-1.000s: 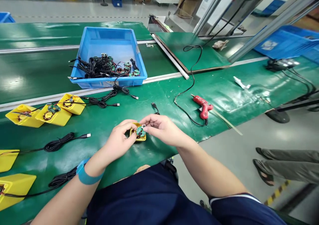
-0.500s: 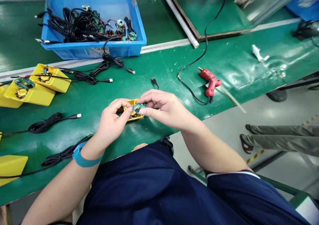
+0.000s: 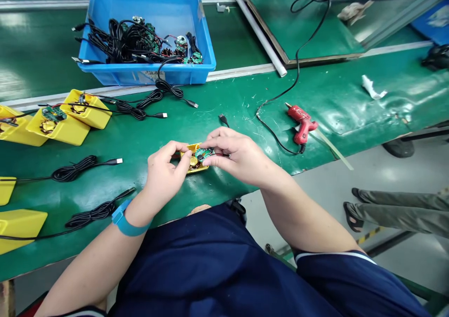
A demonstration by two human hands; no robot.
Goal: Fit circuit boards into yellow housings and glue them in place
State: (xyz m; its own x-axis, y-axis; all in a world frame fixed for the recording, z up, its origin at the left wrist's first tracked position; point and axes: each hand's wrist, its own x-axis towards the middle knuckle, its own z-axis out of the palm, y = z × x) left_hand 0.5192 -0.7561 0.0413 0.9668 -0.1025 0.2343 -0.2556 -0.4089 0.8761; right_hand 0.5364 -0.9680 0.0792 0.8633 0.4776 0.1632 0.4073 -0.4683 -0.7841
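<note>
Two hands work close together: our left hand curls shut at the edge of a shallow yellow plastic tray, seemingly steadying it, while our right hand pinches a round green circuit board inside it, above a green rubber-topped counter.

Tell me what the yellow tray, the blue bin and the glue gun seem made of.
The yellow tray looks like opaque moulded plastic with a smooth, faintly glossy finish, judging by its even colour. The blue bin also looks like moulded plastic, semi-gloss, with a thick formed rim. The red glue gun seems to be hard, glossy plastic, given its curved moulded body; its nozzle is too small to judge.
</note>
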